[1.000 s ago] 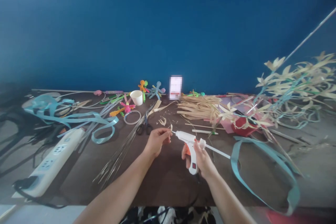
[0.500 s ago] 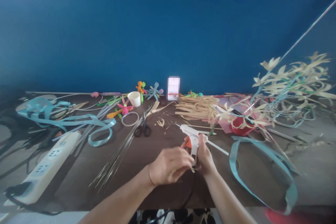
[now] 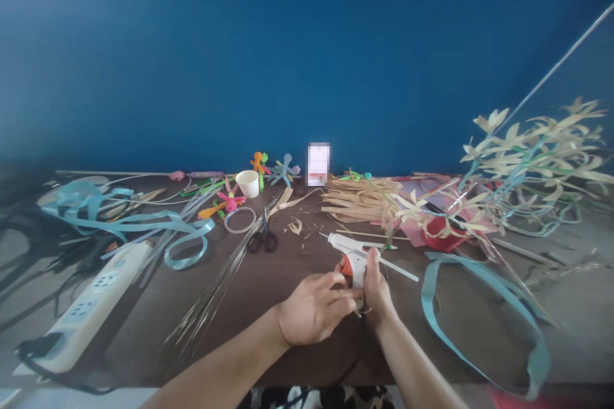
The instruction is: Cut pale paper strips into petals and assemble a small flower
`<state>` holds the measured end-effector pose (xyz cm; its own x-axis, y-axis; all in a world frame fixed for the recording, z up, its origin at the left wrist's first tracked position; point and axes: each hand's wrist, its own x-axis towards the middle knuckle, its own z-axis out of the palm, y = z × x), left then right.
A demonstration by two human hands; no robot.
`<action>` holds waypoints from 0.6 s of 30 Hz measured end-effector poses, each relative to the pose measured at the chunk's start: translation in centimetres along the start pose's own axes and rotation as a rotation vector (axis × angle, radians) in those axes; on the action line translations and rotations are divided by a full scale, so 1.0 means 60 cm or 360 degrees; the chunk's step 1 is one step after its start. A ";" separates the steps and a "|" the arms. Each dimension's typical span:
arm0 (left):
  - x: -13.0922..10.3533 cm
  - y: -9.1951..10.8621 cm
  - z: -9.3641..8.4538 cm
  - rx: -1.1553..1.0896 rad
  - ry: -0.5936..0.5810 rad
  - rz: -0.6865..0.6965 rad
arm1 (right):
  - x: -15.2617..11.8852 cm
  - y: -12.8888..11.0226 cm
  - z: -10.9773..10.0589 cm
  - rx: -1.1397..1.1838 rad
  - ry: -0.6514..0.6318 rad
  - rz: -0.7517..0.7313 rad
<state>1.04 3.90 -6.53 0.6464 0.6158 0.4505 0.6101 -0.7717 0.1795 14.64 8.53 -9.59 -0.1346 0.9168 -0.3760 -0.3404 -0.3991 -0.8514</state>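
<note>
A white glue gun point(image 3: 352, 254) with an orange trigger points up and left above the table's middle, a white glue stick point(image 3: 400, 270) jutting from its rear. My right hand point(image 3: 377, 284) is wrapped round its handle from the right. From the left, my left hand point(image 3: 319, 307) reaches to the handle's lower part, its fingers bent against it; whether they pinch a small thing there is hidden. A thin pale strip point(image 3: 359, 314) pokes out below the handle. Black scissors point(image 3: 262, 241) lie beyond my left hand, beside a bundle of thin wires point(image 3: 215, 297).
A power strip point(image 3: 86, 307) and blue ribbon point(image 3: 187, 223) lie at left. Farther back are a white cup point(image 3: 247, 184), pipe-cleaner figures point(image 3: 284, 169) and dried strips point(image 3: 359, 199). Pale leafy stems point(image 3: 532, 147) and a ribbon loop point(image 3: 499, 281) are at right.
My left hand has shifted slightly right, and its fingers have moved up and across the glue gun's handle. The glue gun is a little lower in view. The whole view has shifted slightly.
</note>
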 end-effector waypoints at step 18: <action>-0.012 -0.094 0.043 -0.2088 0.1322 -0.1732 | -0.017 0.012 0.007 -0.0497 -0.0401 -0.0556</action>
<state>-1.67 8.21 -10.12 -0.3242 0.9378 -0.1238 -0.4000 -0.0173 0.9163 14.12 7.32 -9.68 -0.2954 0.9552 0.0165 -0.1168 -0.0190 -0.9930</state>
